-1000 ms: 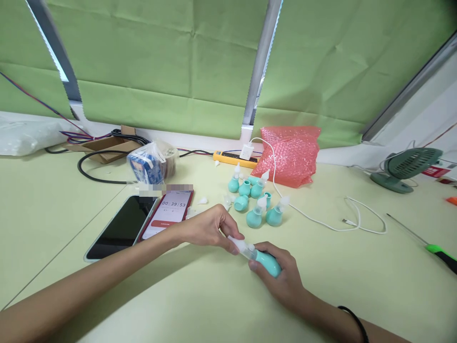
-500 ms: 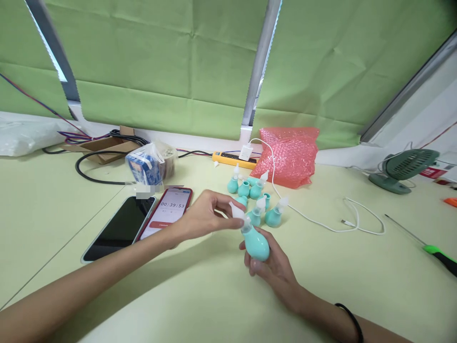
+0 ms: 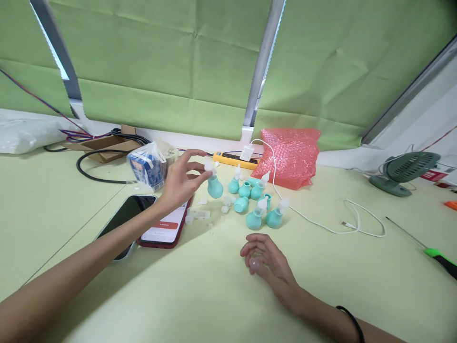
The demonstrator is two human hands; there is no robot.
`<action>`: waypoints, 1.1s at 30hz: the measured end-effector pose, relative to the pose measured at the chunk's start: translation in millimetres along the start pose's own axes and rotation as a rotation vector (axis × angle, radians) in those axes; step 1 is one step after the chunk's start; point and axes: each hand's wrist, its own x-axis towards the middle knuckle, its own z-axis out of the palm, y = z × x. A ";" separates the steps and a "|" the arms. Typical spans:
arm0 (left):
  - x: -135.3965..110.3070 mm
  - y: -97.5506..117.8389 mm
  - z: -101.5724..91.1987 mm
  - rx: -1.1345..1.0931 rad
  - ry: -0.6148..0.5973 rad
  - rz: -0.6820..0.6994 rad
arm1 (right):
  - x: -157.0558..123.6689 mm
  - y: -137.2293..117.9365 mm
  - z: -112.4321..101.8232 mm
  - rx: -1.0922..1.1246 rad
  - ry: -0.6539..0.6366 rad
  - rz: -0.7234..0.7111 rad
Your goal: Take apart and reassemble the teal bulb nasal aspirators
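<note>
My left hand [image 3: 186,175] pinches the clear tip of a teal bulb nasal aspirator [image 3: 215,187], which hangs upright over the table left of the other bulbs. My right hand [image 3: 266,259] rests near the table's middle with fingers loosely curled and apart, holding nothing. Beyond it stand finished-looking aspirators with clear nozzles, such as one aspirator [image 3: 253,219] and another aspirator [image 3: 274,217]. Among them are bulbs without nozzles, including an open bulb [image 3: 244,189] and a bulb lying on its side [image 3: 241,205]. Small clear plastic parts [image 3: 202,214] lie below my left hand.
Two phones lie at left, a red-cased phone [image 3: 162,233] and a dark-screened phone [image 3: 124,214]. Behind are a bagged blue package [image 3: 148,166], a yellow power strip [image 3: 235,160] and red bubble wrap [image 3: 291,157]. At right are a white cable [image 3: 321,227], a screwdriver [image 3: 433,252] and a green fan [image 3: 407,166].
My left hand has carried the aspirator up and to the left, away from my right hand. My right hand has let go of the bulb and stayed in about the same place.
</note>
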 end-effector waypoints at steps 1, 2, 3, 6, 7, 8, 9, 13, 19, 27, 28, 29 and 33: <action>-0.5 -1.7 1.4 -0.030 -0.007 -0.003 | 0.0 -0.5 0.0 -0.005 -0.002 0.008; -1.6 -1.7 2.8 -0.061 -0.016 -0.011 | -0.1 -0.8 -0.1 -0.008 -0.004 0.010; -3.1 -0.1 4.0 -0.098 -0.034 -0.030 | -0.1 -0.9 -0.2 -0.009 -0.005 0.010; -10.1 11.5 7.3 -0.277 -0.135 -0.157 | -0.2 0.2 -0.9 -0.017 -0.005 0.011; -13.1 16.6 8.3 -0.360 -0.187 -0.214 | -0.3 0.8 -1.3 -0.018 -0.004 0.010; -16.3 21.8 9.3 -0.448 -0.246 -0.273 | -0.4 1.5 -1.7 -0.018 -0.003 0.002; -19.6 26.8 10.4 -0.529 -0.300 -0.325 | -0.5 2.0 -2.2 -0.015 -0.006 -0.007; -31.6 43.1 15.7 -0.736 -0.431 -0.491 | -1.4 1.9 -4.2 0.014 -0.043 -0.069; -38.9 54.9 20.7 -0.698 -0.479 -0.489 | -2.5 -0.4 -6.1 0.039 -0.090 -0.103; -14.3 2.8 9.2 0.132 0.031 0.139 | -3.8 0.2 -5.0 0.034 -0.084 -0.060; -11.0 -6.7 8.1 0.165 0.044 0.132 | -3.9 0.1 -4.8 0.033 -0.084 -0.061; -8.2 -15.1 7.3 0.199 0.014 0.121 | -3.9 0.0 -4.8 0.031 -0.083 -0.061; -2.2 -35.5 6.4 0.350 -0.093 0.067 | -3.8 0.3 -5.6 0.014 -0.085 -0.068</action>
